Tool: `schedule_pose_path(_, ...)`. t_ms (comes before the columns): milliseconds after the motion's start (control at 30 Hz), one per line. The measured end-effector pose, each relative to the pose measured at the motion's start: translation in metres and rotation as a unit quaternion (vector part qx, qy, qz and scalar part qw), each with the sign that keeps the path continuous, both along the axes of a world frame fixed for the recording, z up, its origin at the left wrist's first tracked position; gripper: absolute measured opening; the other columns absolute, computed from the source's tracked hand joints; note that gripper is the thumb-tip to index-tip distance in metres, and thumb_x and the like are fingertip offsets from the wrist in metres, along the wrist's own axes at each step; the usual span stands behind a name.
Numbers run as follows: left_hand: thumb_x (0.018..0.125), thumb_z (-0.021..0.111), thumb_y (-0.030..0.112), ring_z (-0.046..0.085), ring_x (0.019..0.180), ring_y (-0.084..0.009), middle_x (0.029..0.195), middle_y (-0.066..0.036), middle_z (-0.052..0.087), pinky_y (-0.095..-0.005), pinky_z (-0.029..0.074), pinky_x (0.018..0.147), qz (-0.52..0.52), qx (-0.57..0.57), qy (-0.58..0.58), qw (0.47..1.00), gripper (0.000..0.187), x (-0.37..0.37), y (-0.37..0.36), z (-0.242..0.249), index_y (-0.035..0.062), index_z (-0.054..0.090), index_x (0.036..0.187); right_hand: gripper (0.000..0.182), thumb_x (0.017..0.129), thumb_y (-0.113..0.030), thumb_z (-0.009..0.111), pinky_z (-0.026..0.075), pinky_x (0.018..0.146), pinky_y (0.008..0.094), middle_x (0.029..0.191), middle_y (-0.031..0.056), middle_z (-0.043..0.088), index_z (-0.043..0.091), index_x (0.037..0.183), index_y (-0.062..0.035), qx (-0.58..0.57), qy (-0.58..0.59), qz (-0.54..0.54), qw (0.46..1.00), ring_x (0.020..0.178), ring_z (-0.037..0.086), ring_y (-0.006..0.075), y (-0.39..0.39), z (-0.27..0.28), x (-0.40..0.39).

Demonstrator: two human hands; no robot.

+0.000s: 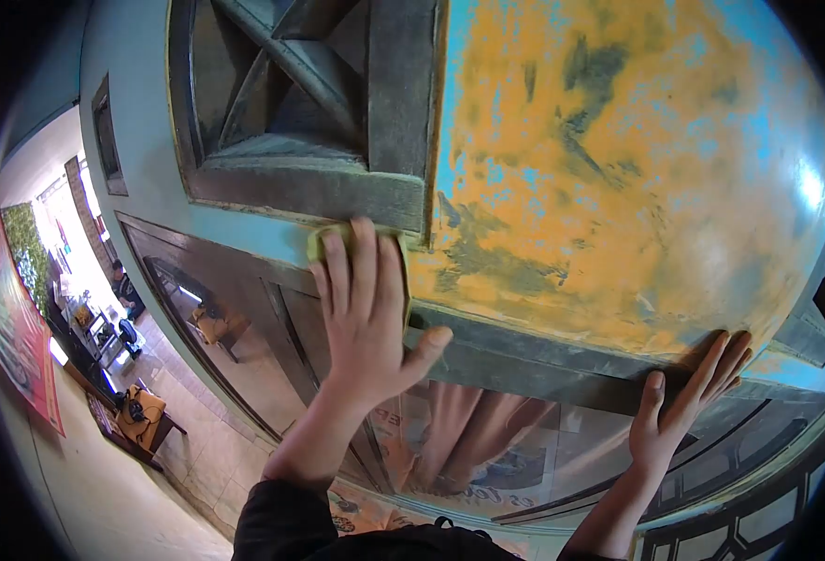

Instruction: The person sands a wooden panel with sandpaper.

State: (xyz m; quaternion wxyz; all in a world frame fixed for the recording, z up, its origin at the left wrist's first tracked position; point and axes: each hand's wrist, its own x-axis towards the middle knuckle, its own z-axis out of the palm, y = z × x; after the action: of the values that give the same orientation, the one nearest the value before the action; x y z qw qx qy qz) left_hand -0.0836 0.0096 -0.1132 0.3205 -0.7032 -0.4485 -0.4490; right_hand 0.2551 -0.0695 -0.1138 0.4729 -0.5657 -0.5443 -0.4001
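Observation:
With its fingers laid along a yellow-green sponge [316,246], my left hand [361,313] presses it to the blue wall strip just below the dark wooden vent frame [309,192]. Most of the sponge is hidden under the fingers and palm; its edges show at the top and right side. My right hand [688,397] holds nothing and rests with straight fingers on the dark wooden beam [543,360], at the lower edge of the patchy orange wall panel [524,215]. Blue paint and dark smears show through the orange.
Below the beam is a glass pane [487,439] with reflections and lettering. To the left, a hallway floor [188,439] runs back past a wooden table [141,421] with cables on it. A person [127,292] is far back there, near a red banner [24,337].

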Motion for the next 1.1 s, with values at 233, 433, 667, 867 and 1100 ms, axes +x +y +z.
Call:
schedule_pose_path(233,0.098,0.043,0.064,0.008,0.15,-0.0548,0.162,-0.034,0.016,-0.0656,0.005,0.118,-0.025,-0.024,-0.027,0.999,0.093,-0.003,-0.009,-0.019,-0.0117,0.03,0.15,0.083,0.1,-0.06,0.041,-0.002,0.12,0.0617,0.17,0.0145,0.01,0.017,0.163,-0.0109,-0.006,0.019,-0.002,1.0,0.157,0.002,0.0367,0.0,-0.004,-0.006)
schedule_pose_path(433,0.097,0.042,0.065,0.009,0.151,-0.0527,0.162,-0.033,0.017,-0.0641,0.006,0.119,-0.031,-0.032,-0.054,0.998,0.095,-0.021,-0.01,0.019,-0.0108,0.027,0.153,0.083,0.1,-0.06,0.042,-0.003,0.12,0.0623,0.17,0.0143,0.009,0.016,0.163,-0.0114,-0.017,0.029,-0.001,0.999,0.157,0.0,0.0365,-0.002,-0.006,-0.012)
schedule_pose_path(667,0.098,0.039,0.066,0.004,0.153,-0.0501,0.164,-0.032,0.009,-0.0584,0.005,0.122,-0.035,-0.029,-0.075,0.996,0.1,-0.03,-0.007,0.017,-0.0128,0.014,0.155,0.079,0.101,-0.058,0.041,-0.004,0.118,0.0652,0.17,0.0156,0.009,0.018,0.163,-0.014,-0.011,0.027,0.005,1.0,0.156,-0.001,0.0388,0.001,-0.01,-0.015)
schedule_pose_path(867,0.098,0.042,0.062,0.004,0.153,-0.05,0.164,-0.032,0.009,-0.0599,0.004,0.121,-0.038,-0.03,-0.063,0.997,0.098,-0.02,-0.01,-0.008,-0.0137,0.016,0.154,0.072,0.101,-0.059,0.042,-0.001,0.115,0.0709,0.167,0.0231,0.011,0.031,0.16,-0.0183,0.001,-0.003,-0.028,1.0,0.154,0.004,0.0478,0.008,-0.018,-0.011)
schedule_pose_path(1100,0.097,0.046,0.062,0.005,0.151,-0.0546,0.163,-0.034,0.013,-0.0659,0.005,0.118,-0.051,-0.038,-0.082,0.995,0.094,-0.02,-0.011,0.01,-0.0118,0.024,0.153,0.053,0.096,-0.053,0.055,-0.008,0.115,0.0693,0.162,0.0252,0.027,0.059,0.142,-0.0273,0.002,-0.084,0.026,0.996,0.151,0.011,0.0527,0.02,-0.004,-0.083)
